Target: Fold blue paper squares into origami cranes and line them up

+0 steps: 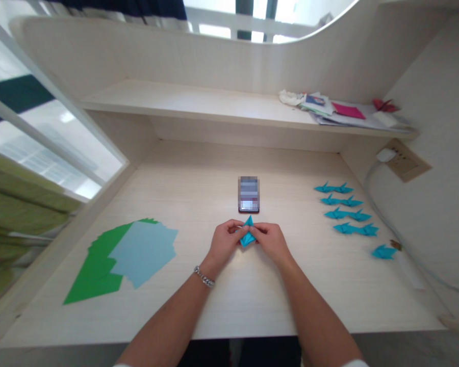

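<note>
Between my two hands is a small piece of folded blue origami paper [248,238], diamond-shaped with one point facing away from me. My left hand [227,238] pinches its left side, thumb on top. On the other side my right hand [269,238] grips the right edge, its thumb also pressing on the face of the paper. The fingers beneath the paper are partly hidden. Just beyond the paper lies a phone [248,194] with its screen blurred. Several folded blue paper cranes [355,230] stand in rows at the right, with a single one [383,252] nearer me.
Fanned green paper sheets [99,265] and light blue sheets [145,252] overlap on the left of the desk. A power strip [409,267] and grey cable [382,219] run along the right wall below a socket [407,160]. Papers [348,110] lie on the shelf [199,102].
</note>
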The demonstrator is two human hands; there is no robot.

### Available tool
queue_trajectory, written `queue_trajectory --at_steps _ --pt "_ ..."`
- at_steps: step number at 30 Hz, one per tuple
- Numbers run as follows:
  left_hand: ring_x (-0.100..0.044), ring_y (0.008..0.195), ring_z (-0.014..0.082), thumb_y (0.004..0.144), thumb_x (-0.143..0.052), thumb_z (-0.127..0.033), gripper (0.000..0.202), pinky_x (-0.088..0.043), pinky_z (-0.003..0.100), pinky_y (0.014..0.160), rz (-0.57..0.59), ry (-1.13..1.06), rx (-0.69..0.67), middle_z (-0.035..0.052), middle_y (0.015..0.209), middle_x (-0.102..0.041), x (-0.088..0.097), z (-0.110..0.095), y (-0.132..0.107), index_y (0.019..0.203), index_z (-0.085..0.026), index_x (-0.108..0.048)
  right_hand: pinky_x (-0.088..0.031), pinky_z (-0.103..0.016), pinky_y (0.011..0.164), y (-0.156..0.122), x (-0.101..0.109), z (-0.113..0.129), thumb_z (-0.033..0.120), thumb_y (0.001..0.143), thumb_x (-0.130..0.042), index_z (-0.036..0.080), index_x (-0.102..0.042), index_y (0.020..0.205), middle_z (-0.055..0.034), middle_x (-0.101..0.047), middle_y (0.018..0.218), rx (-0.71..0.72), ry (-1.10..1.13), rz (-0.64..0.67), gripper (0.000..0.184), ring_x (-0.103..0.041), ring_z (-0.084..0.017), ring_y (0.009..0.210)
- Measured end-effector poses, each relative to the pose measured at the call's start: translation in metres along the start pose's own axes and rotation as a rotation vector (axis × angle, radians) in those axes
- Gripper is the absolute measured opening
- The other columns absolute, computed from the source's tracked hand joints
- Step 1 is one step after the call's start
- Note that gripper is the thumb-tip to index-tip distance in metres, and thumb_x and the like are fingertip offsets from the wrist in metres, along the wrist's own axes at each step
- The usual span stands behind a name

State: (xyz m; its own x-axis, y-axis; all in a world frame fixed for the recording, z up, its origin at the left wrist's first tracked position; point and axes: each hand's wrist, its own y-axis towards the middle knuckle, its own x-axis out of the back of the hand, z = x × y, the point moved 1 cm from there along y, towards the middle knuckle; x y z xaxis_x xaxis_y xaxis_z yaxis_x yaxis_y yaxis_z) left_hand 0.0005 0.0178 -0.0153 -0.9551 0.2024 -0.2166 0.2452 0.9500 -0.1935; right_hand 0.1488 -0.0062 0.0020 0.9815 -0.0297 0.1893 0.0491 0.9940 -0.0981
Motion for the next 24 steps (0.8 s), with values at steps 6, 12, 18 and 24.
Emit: queue_trajectory --at_steps 6,12,18,24 --pt "-0.059 0.057 0.0145 0.064 -0.076 -0.035 0.031 -0.044 0.024 0.051 0.004 -0.008 0.037 0.0046 0.066 -0.066 0.0037 0.0034 0.0013 0.084 -0.012 -0.067 -0.05 -0.03 0.063 0.0008 0.0023 -0.0004 0.035 0.079 -0.058 0.02 -0.074 0.094 -0.0049 -0.073 0.084 0.064 -0.026 0.023 0.027 -0.064 -0.02 0.072" --pt "-0.059 0.059 0.0141 0.066 -0.074 -0.033 0.029 -0.044 0.024 0.054 0.084 0.045 0.065 0.0062 0.07 -0.067 0.001 0.0009 -0.0015 0.085 -0.011 -0.07 -0.051 -0.031 0.068 0.0047 0.0052 -0.0005 0.034 0.07 -0.068 0.016 -0.073 0.09 -0.0081 -0.072 0.086 0.082 -0.029 -0.113 0.027 -0.064 -0.021 0.075" --pt "-0.057 0.058 0.0135 0.067 -0.073 -0.031 0.028 -0.044 0.024 0.053 0.121 0.098 0.059 0.0068 0.071 -0.068 -0.0004 -0.0032 -0.0042 0.086 -0.011 -0.07 -0.048 -0.028 0.061 0.0051 0.0045 -0.0029 0.033 0.067 -0.07 0.015 -0.072 0.078 -0.0057 -0.071 0.073 0.041 0.062 -0.096 0.021 -0.061 -0.017 0.065" --pt "-0.058 0.058 0.014 0.067 -0.072 -0.031 0.026 -0.045 0.025 0.054 0.133 0.157 0.052 0.0076 0.071 -0.068 -0.0004 -0.0045 -0.0043 0.082 -0.01 -0.071 -0.046 -0.026 0.057 0.0047 0.0048 -0.001 0.032 0.062 -0.073 0.015 -0.073 0.079 -0.0049 -0.07 0.07 -0.008 0.137 -0.072 0.023 -0.06 -0.016 0.061"
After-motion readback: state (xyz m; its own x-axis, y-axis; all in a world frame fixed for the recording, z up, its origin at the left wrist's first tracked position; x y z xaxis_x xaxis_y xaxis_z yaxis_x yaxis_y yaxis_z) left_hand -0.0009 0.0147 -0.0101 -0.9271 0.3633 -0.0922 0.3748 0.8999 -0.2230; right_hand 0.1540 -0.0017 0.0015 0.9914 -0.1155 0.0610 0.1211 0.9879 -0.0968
